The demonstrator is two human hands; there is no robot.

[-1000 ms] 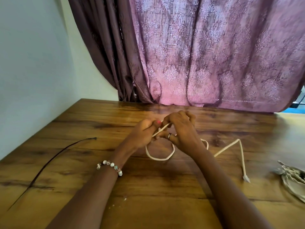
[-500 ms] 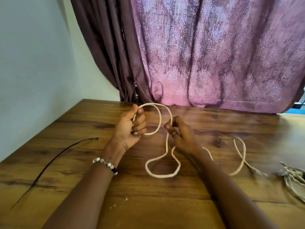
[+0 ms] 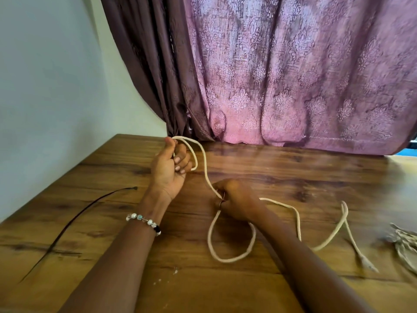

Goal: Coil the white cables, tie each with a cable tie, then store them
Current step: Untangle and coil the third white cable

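A white cable lies in loose loops on the wooden table. My left hand, raised near the table's back, grips a small loop of the cable between thumb and curled fingers. From there the cable runs down to my right hand, which pinches it low over the table. Behind my right hand the cable trails right and crosses itself, ending in a blurred plug. A black cable tie lies on the table to the left, apart from both hands.
A bundle of pale cables lies at the table's right edge, partly out of frame. A purple curtain hangs behind the table, touching its back edge. A grey wall borders the left side.
My hands have drawn apart: the left stayed raised with its loop, the right moved down and toward me along the cable. The trailing end on the right has shifted and crossed over itself.
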